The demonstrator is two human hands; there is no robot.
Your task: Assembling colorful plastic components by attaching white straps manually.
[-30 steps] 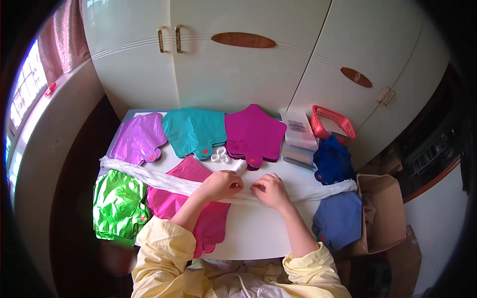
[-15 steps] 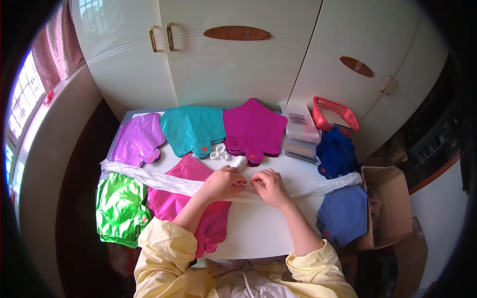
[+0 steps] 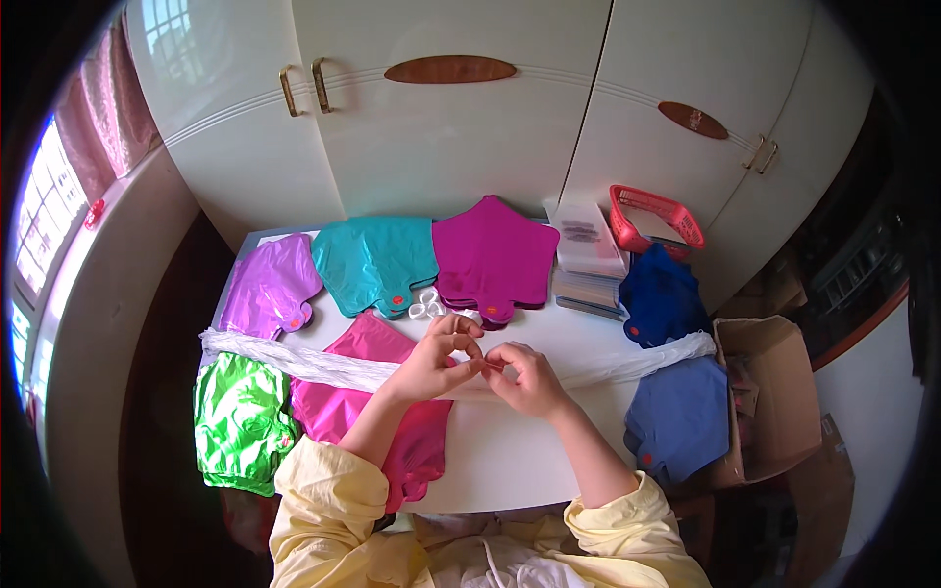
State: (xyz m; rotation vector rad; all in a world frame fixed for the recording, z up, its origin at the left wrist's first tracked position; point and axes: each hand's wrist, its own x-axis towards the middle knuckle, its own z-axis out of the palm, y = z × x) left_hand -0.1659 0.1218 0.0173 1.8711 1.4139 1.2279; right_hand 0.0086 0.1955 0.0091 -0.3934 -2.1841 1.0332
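Over the middle of the table my left hand (image 3: 438, 359) and my right hand (image 3: 529, 380) meet fingertip to fingertip. Both are closed in a pinch, and what lies between the fingers is too small to make out. Beneath them a long bundle of thin white strands (image 3: 319, 366) runs across the table from left to right. A pink foil balloon stack (image 3: 328, 400) lies partly under the bundle and my left forearm. Just beyond my left hand are small white rings (image 3: 423, 310), partly hidden by it.
Flat foil balloons lie around: lilac (image 3: 270, 284), teal (image 3: 377, 260), magenta (image 3: 495, 255), shiny green (image 3: 240, 421), dark blue (image 3: 662, 299) and grey-blue (image 3: 676, 421). At the back right stand stacked cards (image 3: 588, 292) and a red basket (image 3: 652, 211). A cardboard box (image 3: 784, 392) adjoins the table's right side.
My hands have come together, the fingertips now touching or nearly so. A white roll beyond my left hand is now mostly hidden. The whole view has shifted slightly.
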